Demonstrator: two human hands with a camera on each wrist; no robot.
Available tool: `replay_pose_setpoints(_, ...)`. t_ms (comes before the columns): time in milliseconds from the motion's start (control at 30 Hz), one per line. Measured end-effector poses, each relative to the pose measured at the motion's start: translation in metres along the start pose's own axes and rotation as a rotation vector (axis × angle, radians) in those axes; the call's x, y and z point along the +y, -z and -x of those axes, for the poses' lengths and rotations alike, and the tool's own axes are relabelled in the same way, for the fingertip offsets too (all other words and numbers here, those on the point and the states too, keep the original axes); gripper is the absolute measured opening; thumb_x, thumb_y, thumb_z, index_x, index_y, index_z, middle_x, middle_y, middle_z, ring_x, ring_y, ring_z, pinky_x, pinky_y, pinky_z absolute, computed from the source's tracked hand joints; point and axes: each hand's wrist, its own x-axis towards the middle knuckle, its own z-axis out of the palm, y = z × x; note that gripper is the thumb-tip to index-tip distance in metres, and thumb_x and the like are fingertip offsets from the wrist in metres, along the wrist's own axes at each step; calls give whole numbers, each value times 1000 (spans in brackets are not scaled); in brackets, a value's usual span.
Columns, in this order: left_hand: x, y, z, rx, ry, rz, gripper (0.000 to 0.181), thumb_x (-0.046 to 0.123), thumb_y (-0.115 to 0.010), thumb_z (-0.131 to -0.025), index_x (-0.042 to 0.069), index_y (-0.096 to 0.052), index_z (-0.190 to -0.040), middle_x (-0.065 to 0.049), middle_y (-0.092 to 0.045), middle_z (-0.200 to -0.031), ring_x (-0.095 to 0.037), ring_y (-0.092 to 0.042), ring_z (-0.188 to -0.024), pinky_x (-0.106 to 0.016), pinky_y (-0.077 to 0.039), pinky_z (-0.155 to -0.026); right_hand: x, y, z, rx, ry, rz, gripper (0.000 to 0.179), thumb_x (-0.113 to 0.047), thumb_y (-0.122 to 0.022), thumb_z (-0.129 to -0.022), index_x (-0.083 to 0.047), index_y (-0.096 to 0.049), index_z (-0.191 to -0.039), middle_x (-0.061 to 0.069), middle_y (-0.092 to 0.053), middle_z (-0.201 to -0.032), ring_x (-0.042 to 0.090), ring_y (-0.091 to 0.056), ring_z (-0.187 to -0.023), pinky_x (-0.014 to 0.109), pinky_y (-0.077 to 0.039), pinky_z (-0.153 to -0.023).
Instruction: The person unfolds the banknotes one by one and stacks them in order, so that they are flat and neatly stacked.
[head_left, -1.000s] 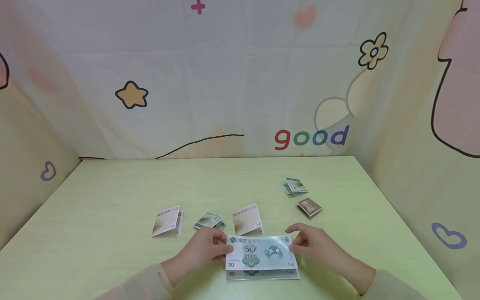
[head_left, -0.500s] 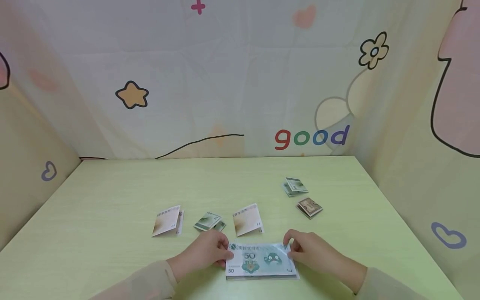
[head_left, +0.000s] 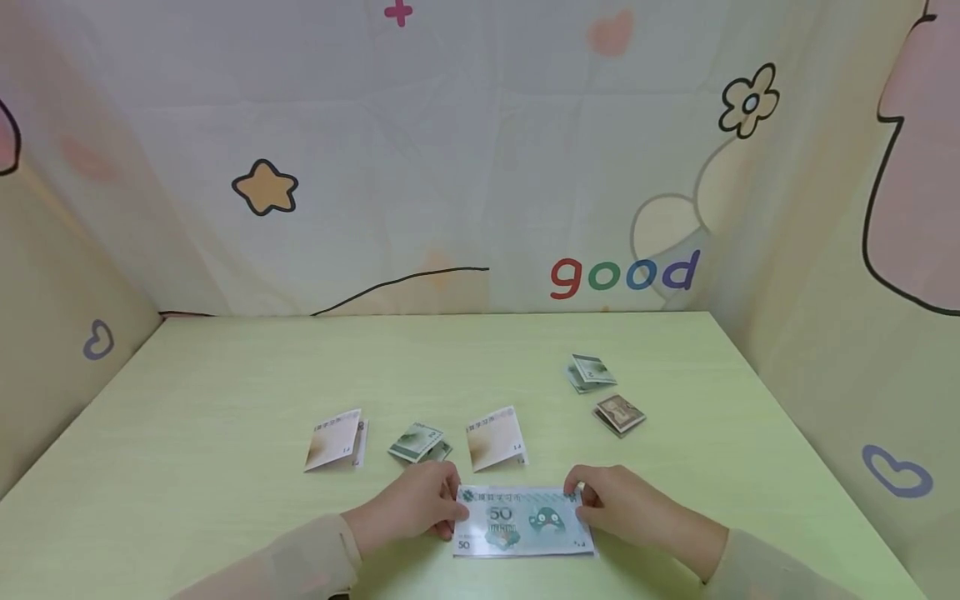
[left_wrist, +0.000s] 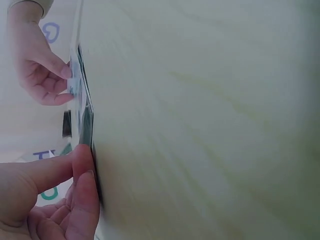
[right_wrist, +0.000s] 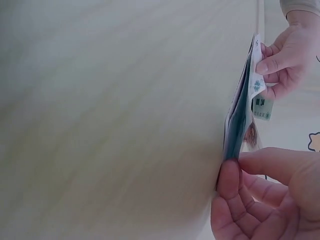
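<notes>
A green-and-white play banknote marked 50 lies flat near the table's front edge, with its penguin-like cartoon facing up. My left hand pinches its left end between thumb and fingers. At the opposite end, my right hand pinches the upper right part the same way. Seen edge-on in the right wrist view, layered paper shows more than one sheet, slightly fanned apart. The left wrist view has the stack's edge close over the table, with the thumb and forefinger on it.
Beyond the hands stand folded notes: a pale one at left, a green one, and another pale one in the middle. Farther right are a second green note and a brown one. Patterned cloth walls enclose the table.
Both hands have lowered the upper 50 note toward me, onto the one below. Its lower edge now lines up with that note, which no longer shows beneath. The folded notes have stayed put.
</notes>
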Motion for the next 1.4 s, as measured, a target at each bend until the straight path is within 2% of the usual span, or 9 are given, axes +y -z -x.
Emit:
replay_pose_setpoints(267, 3, -3, 0, 25, -5, -35, 20, 2, -69, -81, 5, -49, -85, -4, -56, -57, -11, -54, -46, -21, -44, -44, -5, -1, -1, -14, -52, 25, 19, -4, -65, -84, -12, -58, -100, -1, -49, -68, 15, -46, -61, 26, -37, -56)
replay_pose_setpoints(400, 4, -6, 0, 48, -10, -116, 22, 5, -70, -81, 7, -49, -88, -2, -55, -55, -10, -51, -46, -20, -37, -44, -7, -5, -1, -6, -69, 89, 20, -4, -66, -83, -13, -58, -100, -3, -50, -66, 14, -46, -59, 26, -38, -55)
replay_pose_setpoints(467, 6, -7, 1, 76, -15, -205, 24, 9, -71, -80, 8, -50, -90, 0, -54, -56, -10, -48, -46, -21, -35, -44, -8, -6, 0, 8, -64, 145, 21, -5, -67, -83, -13, -58, -100, -5, -51, -67, 13, -46, -59, 27, -39, -56)
replay_pose_setpoints(567, 10, -9, 3, 128, -54, -405, 27, 17, -73, -79, 10, -51, -93, 3, -52, -63, -9, -46, -52, -24, -35, -47, -9, -8, 3, 38, -42, 231, 22, -8, -69, -81, -12, -59, -101, -7, -51, -69, 11, -45, -60, 29, -41, -57)
replay_pose_setpoints(733, 15, -14, 5, 164, -286, -809, 17, 17, -73, -80, 16, -60, -92, 5, -54, -85, -9, -50, -72, -23, -44, -56, -10, -9, 9, 62, -50, 296, 34, -18, -75, -77, -9, -62, -107, -3, -49, -79, 11, -43, -65, 30, -42, -60)
replay_pose_setpoints(833, 16, -16, 9, 110, -389, -931, 21, 14, -70, -82, 20, -64, -102, 3, -56, -100, -12, -55, -86, -23, -49, -66, -11, -9, 12, 68, -69, 314, 44, -24, -78, -74, -8, -62, -112, 0, -49, -87, 12, -44, -68, 30, -44, -62)
replay_pose_setpoints(1033, 13, -15, 23, -29, -440, -973, 41, 27, -59, -92, 26, -51, -132, -6, -52, -127, -19, -52, -112, -33, -48, -86, -10, -9, 14, 84, -42, 291, 48, -22, -78, -74, -6, -61, -115, 1, -49, -92, 11, -44, -70, 29, -45, -63)
replay_pose_setpoints(1233, 9, -12, 26, -23, -505, -983, 44, 35, -55, -93, 25, -50, -135, -11, -47, -134, -23, -46, -119, -36, -43, -94, -8, -8, 13, 81, -43, 274, 43, -20, -77, -75, -7, -63, -113, 0, -49, -92, 10, -43, -69, 27, -44, -62)
replay_pose_setpoints(1400, 8, -11, 23, -15, -494, -1030, 45, 37, -58, -91, 27, -50, -134, -9, -48, -132, -23, -48, -118, -36, -46, -89, -8, -8, 11, 70, -55, 292, 41, -21, -77, -76, -7, -64, -112, 1, -51, -96, 13, -47, -74, 30, -47, -67)
